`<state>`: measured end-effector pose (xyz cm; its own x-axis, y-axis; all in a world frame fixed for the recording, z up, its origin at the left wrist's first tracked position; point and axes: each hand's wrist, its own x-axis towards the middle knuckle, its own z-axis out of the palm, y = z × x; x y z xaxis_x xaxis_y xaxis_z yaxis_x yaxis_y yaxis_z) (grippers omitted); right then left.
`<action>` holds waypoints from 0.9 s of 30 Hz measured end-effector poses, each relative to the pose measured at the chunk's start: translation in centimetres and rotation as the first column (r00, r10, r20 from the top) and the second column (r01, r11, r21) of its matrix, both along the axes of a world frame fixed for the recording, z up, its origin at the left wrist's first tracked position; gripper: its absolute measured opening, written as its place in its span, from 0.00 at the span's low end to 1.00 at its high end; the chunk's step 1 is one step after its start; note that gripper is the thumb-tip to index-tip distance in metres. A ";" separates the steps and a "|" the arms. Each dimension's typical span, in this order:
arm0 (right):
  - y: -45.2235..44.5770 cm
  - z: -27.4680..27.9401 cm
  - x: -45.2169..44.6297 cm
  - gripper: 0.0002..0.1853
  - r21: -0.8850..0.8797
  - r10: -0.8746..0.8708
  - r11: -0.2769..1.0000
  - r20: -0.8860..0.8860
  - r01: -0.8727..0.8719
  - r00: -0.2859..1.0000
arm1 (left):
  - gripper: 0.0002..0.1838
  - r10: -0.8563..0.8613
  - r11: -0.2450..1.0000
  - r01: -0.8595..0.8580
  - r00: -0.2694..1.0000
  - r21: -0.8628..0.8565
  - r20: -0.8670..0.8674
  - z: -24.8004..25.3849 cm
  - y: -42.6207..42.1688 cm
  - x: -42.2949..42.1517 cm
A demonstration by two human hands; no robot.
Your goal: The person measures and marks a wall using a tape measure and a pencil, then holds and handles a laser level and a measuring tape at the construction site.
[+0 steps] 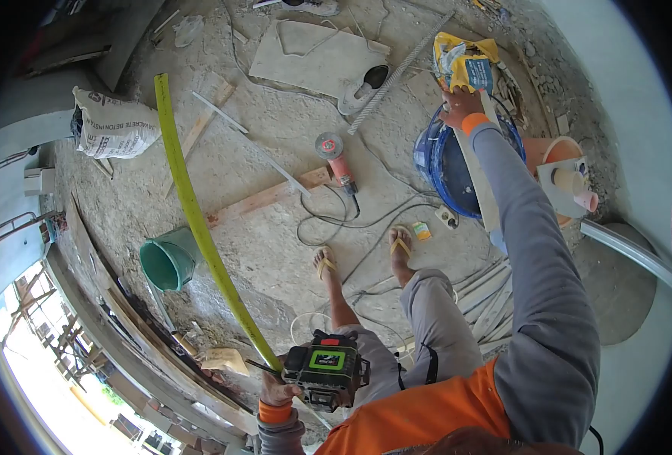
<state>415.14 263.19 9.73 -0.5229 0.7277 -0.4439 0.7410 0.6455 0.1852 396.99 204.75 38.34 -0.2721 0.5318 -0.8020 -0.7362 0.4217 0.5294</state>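
Low in the view, my left hand is wrapped round the lower end of a long yellow-green strip beside a black laser level with a green label. The strip rises up and left. My right hand reaches to the upper right, its fingers closed at the top end of a pale board, just below a yellow bag. The board lies across a blue bucket. How the laser level is supported is partly hidden.
A red angle grinder lies mid-floor with its cable looping towards my feet. A green bucket lies tipped at the left, below a cement sack. An orange bucket stands at the right. Planks and cords cross the floor.
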 end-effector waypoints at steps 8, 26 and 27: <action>4.9 -0.7 0.5 0.36 -0.240 -0.091 0.967 -0.017 0.084 0.996 | 0.45 0.031 1.000 -0.031 0.999 0.000 -0.012 0.3 0.8 0.3; 11.4 -1.8 3.7 0.36 -0.439 -0.081 0.896 -0.012 0.067 0.997 | 0.46 -0.053 0.993 0.048 0.997 0.107 0.051 -1.2 2.2 0.6; 11.7 -2.0 4.4 0.34 -0.416 -0.131 0.903 -0.040 0.103 0.991 | 0.46 -0.054 0.993 0.047 0.997 0.111 0.060 -1.1 2.5 0.7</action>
<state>419.58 274.91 7.73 -0.4833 0.5445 -0.6855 0.8171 0.5617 -0.1300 397.66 207.21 37.27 -0.1936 0.6291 -0.7528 -0.7484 0.4015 0.5280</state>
